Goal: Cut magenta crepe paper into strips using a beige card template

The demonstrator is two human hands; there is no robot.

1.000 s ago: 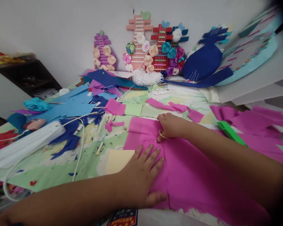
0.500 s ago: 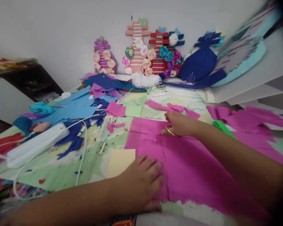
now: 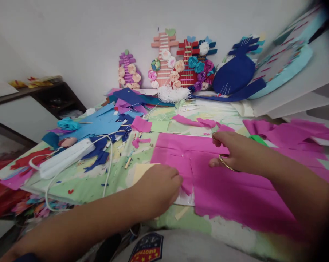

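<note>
My left hand (image 3: 163,189) is closed at the left edge of a torn piece of magenta crepe paper (image 3: 173,156). The lower corner of this piece is lifted, baring a white surface underneath. A split runs between it and the larger magenta sheet (image 3: 230,193) on the right. Over that sheet my right hand (image 3: 226,149) is held with thumb and fingers apart and nothing between them. A gold-coloured loop (image 3: 227,163) shows around its thumb side. Partly under my left forearm lies a cream paper square (image 3: 146,171).
A white power strip (image 3: 67,158) with its cable lies left, among blue paper scraps (image 3: 98,123). Crumpled magenta paper (image 3: 292,138) sits at right. Flower-decorated cardboard instruments (image 3: 164,62) lean on the wall behind white yarn (image 3: 173,94). A dark cabinet (image 3: 55,98) stands beyond the table.
My left hand has gone from spread flat on the paper to closed, pulling the left piece's lower corner up. My right hand has shifted right and opened wider. The view has tilted and shifted left.
</note>
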